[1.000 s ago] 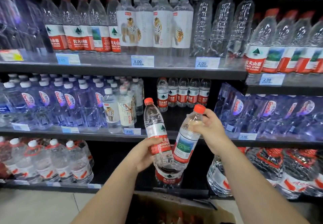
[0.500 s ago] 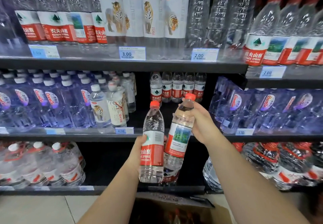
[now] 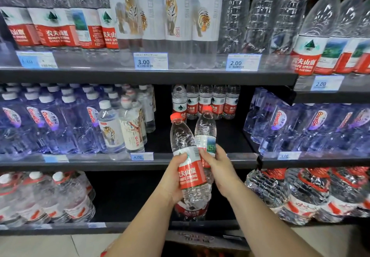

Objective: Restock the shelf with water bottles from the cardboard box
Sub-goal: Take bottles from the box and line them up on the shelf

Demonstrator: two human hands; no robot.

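Cardboard box (image 3: 202,238): lowest in view, below both wrists, only its top flap showing.
Left hand (image 3: 170,184): fingers and thumb curled round the red label of the first water bottle (image 3: 191,168), thumb on the front of the label.
First water bottle: tilted a little to the left, red cap above the left thumb, base below the palm.
Right hand (image 3: 219,172): fingers wrapped round the lower body of the second water bottle (image 3: 205,130), fingertips on its label.
Second water bottle: just behind the first and touching it, red cap higher than the first's, rising in front of the open gap on the middle shelf (image 3: 120,162).
Large bottle (image 3: 190,211): on the lowest shelf, directly under the left fingers, partly hidden by the first bottle.
Price tag (image 3: 141,157): on the middle shelf edge, left of the left thumb.
Back row (image 3: 208,102): five small red-labelled bottles, deep on the middle shelf, beyond both caps.
Blue-tinted bottles (image 3: 50,124): filling the middle shelf, well left of the hands.
Tiger-label bottles (image 3: 170,16): on the top shelf, far above the fingers.
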